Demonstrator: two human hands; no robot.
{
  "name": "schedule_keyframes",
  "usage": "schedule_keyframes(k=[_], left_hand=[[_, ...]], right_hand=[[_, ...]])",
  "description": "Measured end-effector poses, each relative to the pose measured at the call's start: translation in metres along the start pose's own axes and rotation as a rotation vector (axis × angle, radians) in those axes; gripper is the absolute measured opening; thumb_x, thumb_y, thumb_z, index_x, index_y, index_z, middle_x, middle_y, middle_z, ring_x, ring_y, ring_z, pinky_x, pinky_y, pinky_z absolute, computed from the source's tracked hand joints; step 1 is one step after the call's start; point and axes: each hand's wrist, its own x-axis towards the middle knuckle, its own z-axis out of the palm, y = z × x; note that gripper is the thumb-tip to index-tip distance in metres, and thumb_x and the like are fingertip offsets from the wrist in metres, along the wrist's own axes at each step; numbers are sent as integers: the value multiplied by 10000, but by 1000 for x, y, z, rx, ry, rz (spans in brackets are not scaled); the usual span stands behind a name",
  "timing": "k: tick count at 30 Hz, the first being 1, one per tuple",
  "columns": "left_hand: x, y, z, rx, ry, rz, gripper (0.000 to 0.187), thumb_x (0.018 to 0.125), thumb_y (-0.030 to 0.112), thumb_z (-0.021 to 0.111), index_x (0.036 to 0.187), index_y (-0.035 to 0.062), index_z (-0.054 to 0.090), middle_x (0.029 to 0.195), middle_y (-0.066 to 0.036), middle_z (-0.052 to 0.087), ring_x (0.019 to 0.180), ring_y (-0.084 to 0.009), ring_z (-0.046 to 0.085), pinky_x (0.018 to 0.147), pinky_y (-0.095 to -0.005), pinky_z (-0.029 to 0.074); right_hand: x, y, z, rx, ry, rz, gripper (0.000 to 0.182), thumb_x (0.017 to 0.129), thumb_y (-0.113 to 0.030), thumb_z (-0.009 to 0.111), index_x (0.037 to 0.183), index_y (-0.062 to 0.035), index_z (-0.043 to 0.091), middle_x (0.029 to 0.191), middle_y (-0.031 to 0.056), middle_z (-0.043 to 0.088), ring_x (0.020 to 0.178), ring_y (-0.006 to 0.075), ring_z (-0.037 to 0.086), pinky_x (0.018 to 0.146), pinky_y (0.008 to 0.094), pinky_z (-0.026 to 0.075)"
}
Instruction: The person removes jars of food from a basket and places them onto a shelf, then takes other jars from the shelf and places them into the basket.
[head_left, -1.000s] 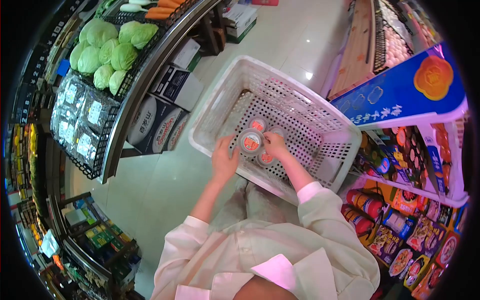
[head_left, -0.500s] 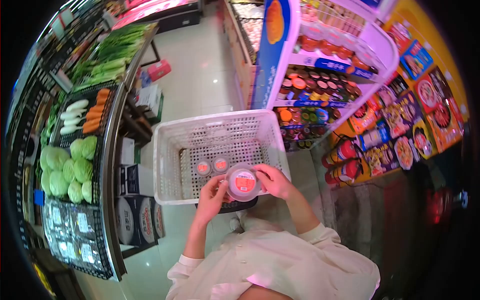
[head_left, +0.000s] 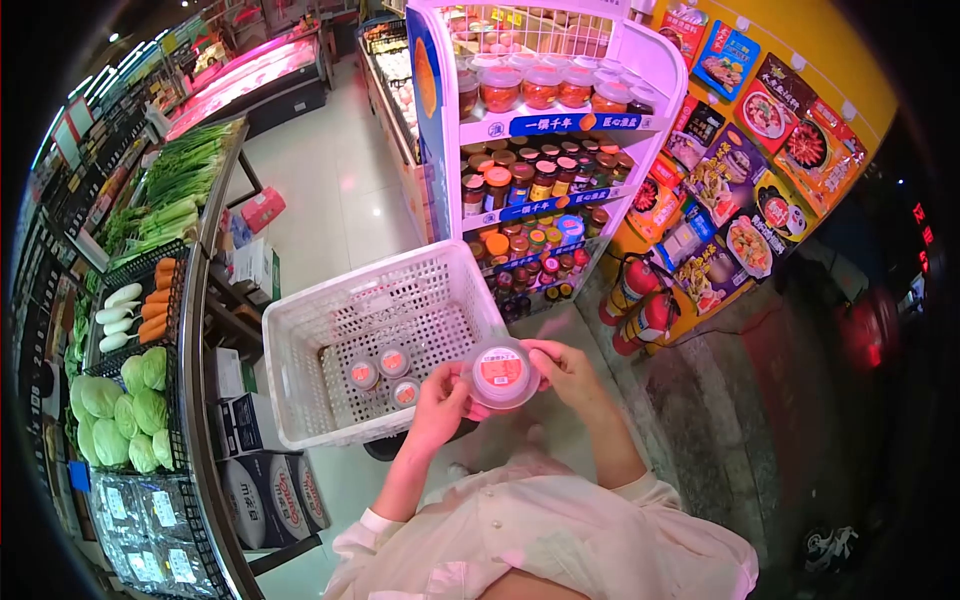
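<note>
Both my hands hold one round clear tub (head_left: 503,372) with a red-and-white label on its lid, raised in front of my chest. My left hand (head_left: 440,399) grips its left side and my right hand (head_left: 562,369) its right side. Just beyond and to the left stands a white perforated plastic basket (head_left: 300,345). Three small tubs (head_left: 385,372) with orange lids lie on the basket's floor near its near wall.
A white display rack (head_left: 545,125) of jars and tubs stands ahead on the right. Red fire extinguishers (head_left: 640,300) stand by a yellow wall with snack packets. On the left a produce counter (head_left: 195,330) carries cabbages, carrots and greens, with cartons beneath.
My hands have lifted the tub out of the basket and up toward my chest. My view has swung up and right, from the basket to the jar rack.
</note>
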Motion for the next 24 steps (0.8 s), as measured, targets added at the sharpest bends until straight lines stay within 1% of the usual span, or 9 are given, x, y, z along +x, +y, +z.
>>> schedule_keyframes(k=[3,6,11,14,16,21,24], left_hand=[[6,8,21,-11,87,57,244,963,95,449,1157,-50,432,812,-131,639,624,-201,663,563,-295,554],[25,9,49,21,167,123,230,963,91,445,1145,-49,427,809,-130,639,624,-195,661,560,-283,550],[61,12,113,8,125,150,227,960,89,463,1132,-53,418,828,-132,626,639,-192,659,551,-276,538],[88,8,154,-12,79,168,227,961,92,469,1131,-50,418,834,-128,617,645,-196,659,553,-281,536],[109,3,177,-44,34,183,224,962,94,469,1131,-45,420,835,-127,614,650,-197,660,555,-284,535],[137,8,225,-72,56,178,205,965,93,460,1118,-37,422,805,-104,606,650,-205,668,554,-286,541],[149,18,240,-31,78,227,214,976,128,456,1118,-30,439,855,-124,639,668,-202,673,591,-287,555]], right_hand=[[8,-8,-17,2,-41,-78,335,931,-185,591,1230,-35,590,946,5,635,765,65,584,624,217,490],[14,-10,-41,41,-43,-145,404,916,-174,611,1291,-40,541,1051,28,616,823,75,593,646,229,498],[26,-11,-109,92,-5,-150,459,902,-150,624,1328,-41,495,1172,53,599,946,102,603,700,231,509],[30,-16,-151,139,39,-163,485,903,-120,612,1348,0,460,1174,78,597,944,113,597,726,242,500],[28,-22,-178,143,51,-187,493,899,-111,609,1351,9,450,1184,85,594,942,120,602,736,246,495],[33,-34,-228,194,51,-184,512,896,-97,599,1363,17,425,1208,88,586,938,131,612,756,252,484],[41,-42,-239,186,41,-221,520,897,-92,595,1371,19,412,1229,83,574,952,136,611,759,253,483]])
